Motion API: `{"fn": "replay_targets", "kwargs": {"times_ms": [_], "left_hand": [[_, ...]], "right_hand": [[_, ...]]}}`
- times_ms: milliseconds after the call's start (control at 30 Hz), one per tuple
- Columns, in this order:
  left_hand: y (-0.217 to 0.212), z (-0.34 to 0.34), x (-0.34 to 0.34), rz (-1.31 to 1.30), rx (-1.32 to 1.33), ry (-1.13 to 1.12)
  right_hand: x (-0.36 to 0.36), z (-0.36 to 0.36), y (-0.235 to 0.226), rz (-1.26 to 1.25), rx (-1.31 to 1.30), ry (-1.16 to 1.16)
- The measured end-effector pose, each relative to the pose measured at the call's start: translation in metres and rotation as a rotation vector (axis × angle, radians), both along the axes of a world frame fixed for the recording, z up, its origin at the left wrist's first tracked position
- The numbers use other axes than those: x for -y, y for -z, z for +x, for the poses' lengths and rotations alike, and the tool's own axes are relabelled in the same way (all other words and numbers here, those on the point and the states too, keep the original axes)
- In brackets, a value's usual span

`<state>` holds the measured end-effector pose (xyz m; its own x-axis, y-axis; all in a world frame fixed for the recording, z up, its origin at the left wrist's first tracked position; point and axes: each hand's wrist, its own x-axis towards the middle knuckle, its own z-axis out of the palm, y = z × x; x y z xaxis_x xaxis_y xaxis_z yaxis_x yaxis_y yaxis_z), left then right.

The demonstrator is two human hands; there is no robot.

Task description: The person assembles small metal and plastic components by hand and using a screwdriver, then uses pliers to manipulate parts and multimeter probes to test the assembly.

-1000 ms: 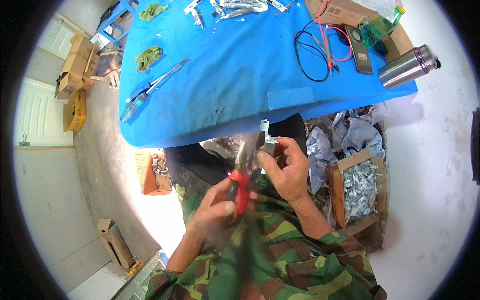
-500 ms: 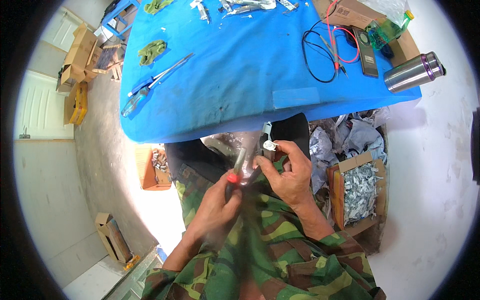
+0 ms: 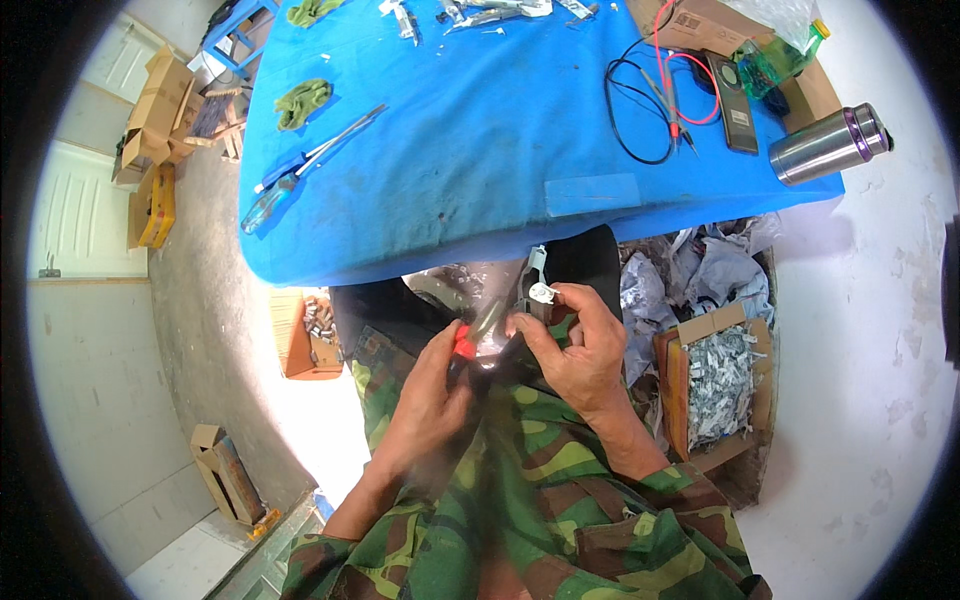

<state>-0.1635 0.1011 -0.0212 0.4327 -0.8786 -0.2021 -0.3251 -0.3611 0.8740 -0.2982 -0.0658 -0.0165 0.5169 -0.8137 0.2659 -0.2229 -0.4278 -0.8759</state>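
Note:
Over my lap, my left hand is closed round a tool with a red part on its grip. Its greyish metal end is smeared by motion and points up toward the other hand. My right hand pinches a small dark piece topped by a white and silvery strip between thumb and fingers. How far this piece reaches down is hidden by the fingers. The tool's end is close to the right thumb; I cannot tell whether it touches the piece.
On the blue-covered table lie two screwdrivers, green cloths, silvery scraps, a meter with red and black leads, and a steel flask. Cardboard boxes with scraps and small cylinders flank my lap.
My left hand has moved slightly up, and the tool's metal end has swung nearer the right hand. The right hand and its piece have barely shifted.

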Motion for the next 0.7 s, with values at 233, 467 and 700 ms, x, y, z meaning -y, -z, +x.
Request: {"fn": "replay_targets", "kwargs": {"times_ms": [233, 467, 700], "left_hand": [[-0.003, -0.001, 0.003, -0.046, 0.251, 0.057], [-0.016, -0.002, 0.009, 0.098, 0.419, 0.075], [-0.025, -0.003, 0.012, 0.215, 0.541, 0.11]], "right_hand": [[0.0, 0.004, 0.008, -0.101, 0.044, -0.032], [-0.002, 0.006, 0.005, -0.108, 0.042, -0.04], [-0.004, 0.006, 0.0, -0.065, -0.065, -0.007]]}}
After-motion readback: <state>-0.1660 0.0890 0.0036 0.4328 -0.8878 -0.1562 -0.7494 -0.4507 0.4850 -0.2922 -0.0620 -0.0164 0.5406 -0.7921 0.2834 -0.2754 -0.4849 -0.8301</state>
